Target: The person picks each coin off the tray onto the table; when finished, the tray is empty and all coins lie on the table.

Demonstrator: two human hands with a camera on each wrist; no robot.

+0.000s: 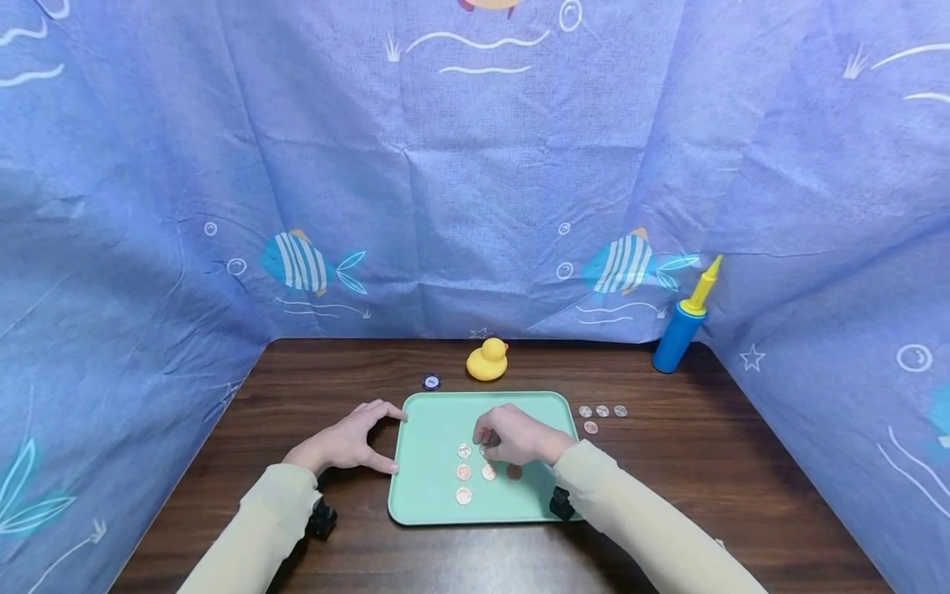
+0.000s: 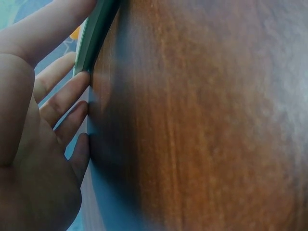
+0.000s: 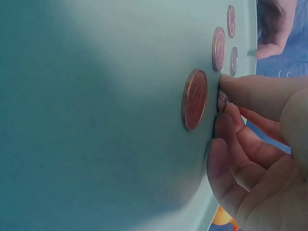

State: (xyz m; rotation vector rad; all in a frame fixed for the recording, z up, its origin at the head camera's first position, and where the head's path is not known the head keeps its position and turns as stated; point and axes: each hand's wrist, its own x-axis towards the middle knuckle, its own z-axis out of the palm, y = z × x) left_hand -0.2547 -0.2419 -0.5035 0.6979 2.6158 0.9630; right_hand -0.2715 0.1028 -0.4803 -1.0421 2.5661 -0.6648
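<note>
A pale green tray (image 1: pixel 430 412) lies on the table with several coins on it in rough rows. My right hand (image 1: pixel 515 435) reaches over the tray, thumb and fingertips at the sides of a coin (image 3: pixel 222 101) that they partly hide. Nearer the right wrist camera, a copper-coloured coin (image 3: pixel 195 100) lies flat on the tray. Another coin (image 1: pixel 463 496) marks the near end of the left column. At the tray's left edge is my left hand (image 1: pixel 349 437), thumb and fingers spread apart, their tips touching the rim.
Right of the tray, several more coins (image 1: pixel 603 411) lie on the dark wood table (image 1: pixel 712 462). Behind it are a yellow rubber duck (image 1: pixel 486 361) and a small dark round disc (image 1: pixel 431 382). A blue and yellow hand pump (image 1: pixel 677 334) leans against the blue fish-print cloth (image 1: pixel 482 206).
</note>
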